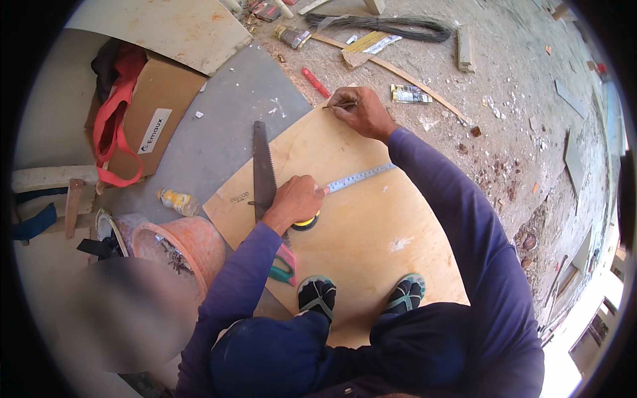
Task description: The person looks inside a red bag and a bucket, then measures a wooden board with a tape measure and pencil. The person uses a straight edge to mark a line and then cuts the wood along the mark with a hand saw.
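Note:
A sheet of plywood (411, 212) lies on the ground under my sandalled feet. My left hand (296, 199) is closed around a yellow-and-black tape measure (306, 223) resting on the sheet. Its pale blade (361, 177) runs out to the sheet's right edge, under my right forearm. At the far corner my right hand (361, 111) pinches a thin pencil-like stick (332, 105), its tip close to the wood. A handsaw (263, 166) lies on the plywood beside my left hand. My left wrist covers part of its blade; its pink-and-green handle (285, 267) points toward me.
Left of the sheet are an orange bucket (211, 242), a plastic bottle (179, 201) and a cardboard box (156, 89) with a red strap. A red stick-like thing (315, 82), a wood strip (418, 86) and coiled wire (398, 28) lie beyond. Rubble dots the right-hand ground.

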Demonstrator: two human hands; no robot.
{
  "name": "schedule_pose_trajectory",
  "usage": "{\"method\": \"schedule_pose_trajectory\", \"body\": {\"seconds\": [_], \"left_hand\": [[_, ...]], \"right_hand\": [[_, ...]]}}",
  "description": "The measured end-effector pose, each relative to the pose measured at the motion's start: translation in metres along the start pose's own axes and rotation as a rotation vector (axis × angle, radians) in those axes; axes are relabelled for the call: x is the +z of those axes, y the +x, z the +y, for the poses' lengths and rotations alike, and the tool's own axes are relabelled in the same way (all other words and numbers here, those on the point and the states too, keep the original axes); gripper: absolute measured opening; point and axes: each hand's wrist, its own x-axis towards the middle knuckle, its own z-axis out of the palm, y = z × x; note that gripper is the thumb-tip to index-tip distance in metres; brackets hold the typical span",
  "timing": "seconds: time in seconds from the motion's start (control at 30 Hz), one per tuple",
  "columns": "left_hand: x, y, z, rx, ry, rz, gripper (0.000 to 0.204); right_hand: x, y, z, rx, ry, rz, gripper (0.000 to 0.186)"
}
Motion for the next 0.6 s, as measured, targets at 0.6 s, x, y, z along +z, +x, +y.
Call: {"method": "schedule_pose_trajectory", "body": {"seconds": [0.6], "left_hand": [[0.005,0.0011,0.0037,-0.015,0.037,0.042,0.051]], "right_hand": [[0.0043,0.0006,-0.0015,-0.018,-0.04,-0.022,0.009]]}}
